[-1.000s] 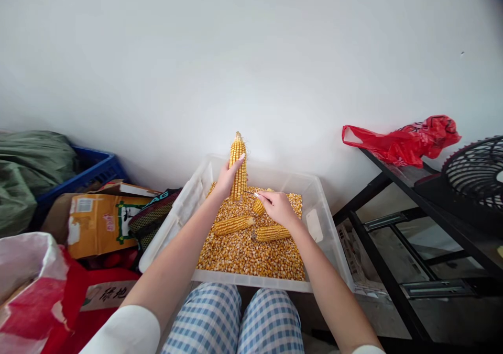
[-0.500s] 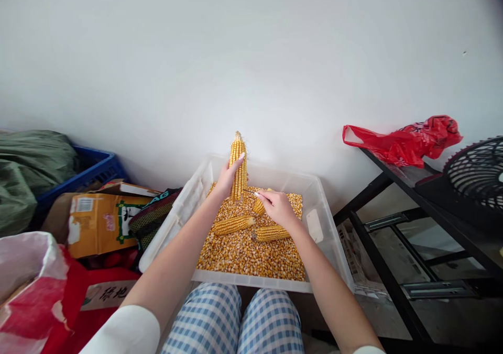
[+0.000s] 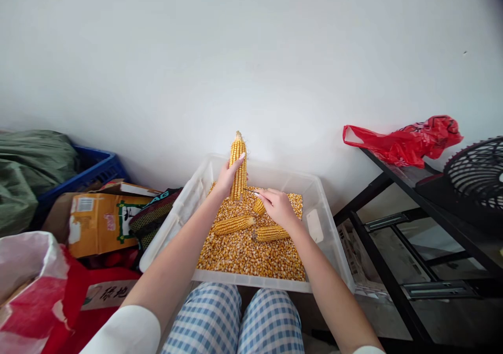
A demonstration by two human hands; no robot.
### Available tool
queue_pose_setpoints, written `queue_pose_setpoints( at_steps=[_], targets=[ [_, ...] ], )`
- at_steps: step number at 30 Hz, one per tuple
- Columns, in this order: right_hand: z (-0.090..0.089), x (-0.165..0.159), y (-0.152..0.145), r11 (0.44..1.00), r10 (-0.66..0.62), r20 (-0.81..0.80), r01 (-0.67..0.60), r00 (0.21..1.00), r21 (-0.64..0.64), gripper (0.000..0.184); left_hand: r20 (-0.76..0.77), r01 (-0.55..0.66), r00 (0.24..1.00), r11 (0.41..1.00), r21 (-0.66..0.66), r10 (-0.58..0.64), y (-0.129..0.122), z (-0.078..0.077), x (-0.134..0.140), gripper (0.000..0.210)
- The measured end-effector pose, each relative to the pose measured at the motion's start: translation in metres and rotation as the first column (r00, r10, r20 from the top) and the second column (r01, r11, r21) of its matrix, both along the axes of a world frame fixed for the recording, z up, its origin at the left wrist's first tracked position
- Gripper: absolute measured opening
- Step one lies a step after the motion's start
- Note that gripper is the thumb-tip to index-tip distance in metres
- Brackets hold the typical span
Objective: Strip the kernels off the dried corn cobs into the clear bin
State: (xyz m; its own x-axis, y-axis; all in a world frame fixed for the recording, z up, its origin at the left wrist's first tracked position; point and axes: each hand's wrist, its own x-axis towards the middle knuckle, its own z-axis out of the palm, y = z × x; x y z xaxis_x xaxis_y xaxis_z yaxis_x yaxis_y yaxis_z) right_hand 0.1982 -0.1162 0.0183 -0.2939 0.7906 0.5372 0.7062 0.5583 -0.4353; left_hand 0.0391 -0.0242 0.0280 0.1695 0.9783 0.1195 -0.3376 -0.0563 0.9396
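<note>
My left hand (image 3: 228, 178) is wrapped around a dried yellow corn cob (image 3: 238, 160), held upright with its tip pointing up. In my right hand (image 3: 274, 205) is a thin dark metal tool (image 3: 251, 191), perhaps a screwdriver or pick; its tip meets the lower part of the cob. Most of the tool's handle is hidden by the fingers. Both hands are over a clear plastic bin (image 3: 326, 207) holding loose corn kernels (image 3: 243, 257). On the kernels lie one cob (image 3: 234, 225) at the left, another cob (image 3: 272, 233) at the right, and a partly covered cob (image 3: 258, 206) behind.
At left are a blue crate (image 3: 94, 166), an orange cardboard box (image 3: 102, 223), a mesh bag (image 3: 153, 215) and a red-and-white bag (image 3: 35, 296). On the right, a black metal frame (image 3: 401, 286) carries a red plastic bag (image 3: 408, 140) and a black fan (image 3: 477, 173). A white wall rises behind the bin.
Almost nothing differs. The tool's tip and my right fingers have shifted very slightly at the cob's lower end; the cob stays in my left hand.
</note>
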Motion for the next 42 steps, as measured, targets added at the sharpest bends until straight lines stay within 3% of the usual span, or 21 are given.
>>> queue_pose_setpoints(
  at_steps=[5,12,20,42],
  targets=[
    [0.0002,0.0007,-0.0002,0.998,-0.064,0.093,0.062,0.994,0.019,0.029,-0.018,-0.006,1.000,1.000,0.017,0.007,-0.0009,0.0007,0.0010,0.050],
    [0.0009,-0.0027,-0.0017,0.999,-0.034,0.026,0.034,0.999,0.003,0.028,0.000,-0.011,1.000,0.999,0.039,0.011,0.0003,-0.0010,0.0013,0.050],
    [0.0016,-0.0019,-0.0036,0.996,-0.065,0.095,0.070,0.993,-0.055,0.031,-0.020,-0.011,1.000,0.999,0.037,0.011,-0.0010,-0.0003,0.0014,0.048],
    [-0.0017,-0.0033,-0.0030,0.996,-0.060,0.069,0.064,0.996,-0.057,0.030,-0.039,-0.012,0.999,0.999,0.040,0.014,-0.0029,0.0012,0.0009,0.050]
  ],
)
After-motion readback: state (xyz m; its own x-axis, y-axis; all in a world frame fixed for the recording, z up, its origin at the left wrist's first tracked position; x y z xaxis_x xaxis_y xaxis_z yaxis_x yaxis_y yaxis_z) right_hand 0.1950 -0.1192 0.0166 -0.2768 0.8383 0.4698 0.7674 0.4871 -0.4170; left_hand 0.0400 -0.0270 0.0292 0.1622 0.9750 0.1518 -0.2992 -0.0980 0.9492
